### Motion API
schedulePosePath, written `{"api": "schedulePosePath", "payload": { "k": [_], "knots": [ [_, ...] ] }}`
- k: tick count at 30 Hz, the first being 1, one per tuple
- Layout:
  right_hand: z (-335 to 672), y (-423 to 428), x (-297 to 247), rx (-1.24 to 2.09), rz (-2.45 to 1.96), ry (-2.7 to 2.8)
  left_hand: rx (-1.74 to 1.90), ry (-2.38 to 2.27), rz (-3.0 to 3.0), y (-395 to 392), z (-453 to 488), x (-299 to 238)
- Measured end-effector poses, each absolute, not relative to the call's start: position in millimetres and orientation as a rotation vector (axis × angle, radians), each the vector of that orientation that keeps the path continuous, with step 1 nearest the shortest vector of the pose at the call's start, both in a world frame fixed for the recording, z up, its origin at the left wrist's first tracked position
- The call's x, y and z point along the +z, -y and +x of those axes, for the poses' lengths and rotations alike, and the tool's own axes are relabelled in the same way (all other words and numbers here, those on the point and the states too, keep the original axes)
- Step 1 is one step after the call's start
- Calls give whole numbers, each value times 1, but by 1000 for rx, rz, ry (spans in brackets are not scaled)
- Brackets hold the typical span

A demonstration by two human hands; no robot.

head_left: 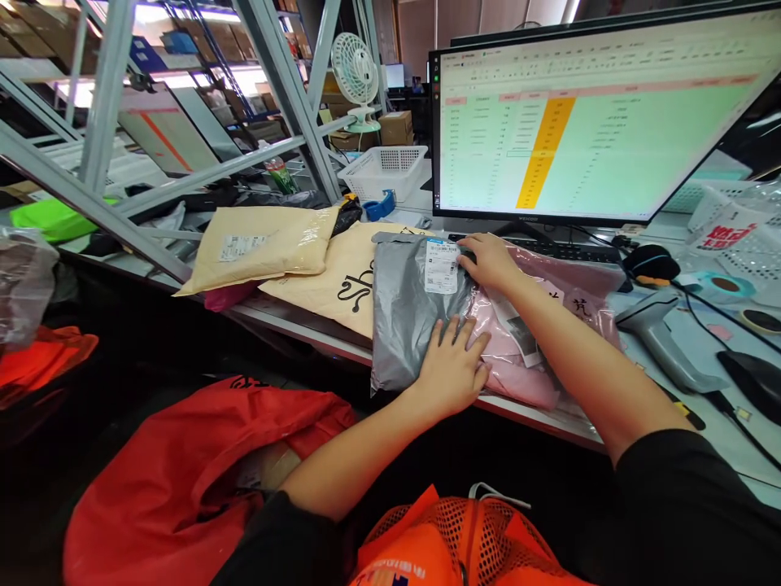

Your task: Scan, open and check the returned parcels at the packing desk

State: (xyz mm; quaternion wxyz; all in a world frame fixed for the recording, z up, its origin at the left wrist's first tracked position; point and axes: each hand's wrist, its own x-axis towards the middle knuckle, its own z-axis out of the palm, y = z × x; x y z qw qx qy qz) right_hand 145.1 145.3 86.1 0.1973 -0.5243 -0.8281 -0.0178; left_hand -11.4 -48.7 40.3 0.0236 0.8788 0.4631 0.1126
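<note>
My left hand (451,370) lies flat with spread fingers on the lower part of a grey plastic mailer bag (406,325). A white shipping label with a barcode (441,266) is stuck near the bag's top edge. My right hand (488,260) rests on the bag's upper right corner, just beside the label. Under my right forearm lies a pink garment in clear plastic (525,366), partly beneath the grey bag. Left of the bag are two tan padded mailers (259,248), one overlapping the other.
A handheld barcode scanner (662,342) lies on the desk to the right, below a monitor showing a spreadsheet (586,122) and behind it a keyboard (567,252). A red sack (183,480) sits below the desk edge. Grey metal shelving (103,98) stands at the left.
</note>
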Motion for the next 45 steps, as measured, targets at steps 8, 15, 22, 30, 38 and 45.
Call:
{"api": "schedulePosePath", "payload": {
  "k": [8, 15, 22, 30, 38, 45],
  "knots": [
    [138, -163, 95, -80, -1709, 2449, 231, -1539, 2569, 10, -11, 53],
    [134, -146, 92, -298, -1830, 2432, 286, -1419, 2542, 12, -31, 35],
    [148, -164, 98, 53, -1965, 2379, 346, -1368, 2547, 16, -31, 29],
    [142, -188, 113, 153, -2054, 2437, 369, -1353, 2567, 19, -33, 26],
    [135, -184, 109, -279, -1774, 2214, 358, -1317, 2555, 18, -32, 22],
    [139, -139, 103, -246, -1553, 2125, 359, -1332, 2554, 20, -31, 23]
  ]
}}
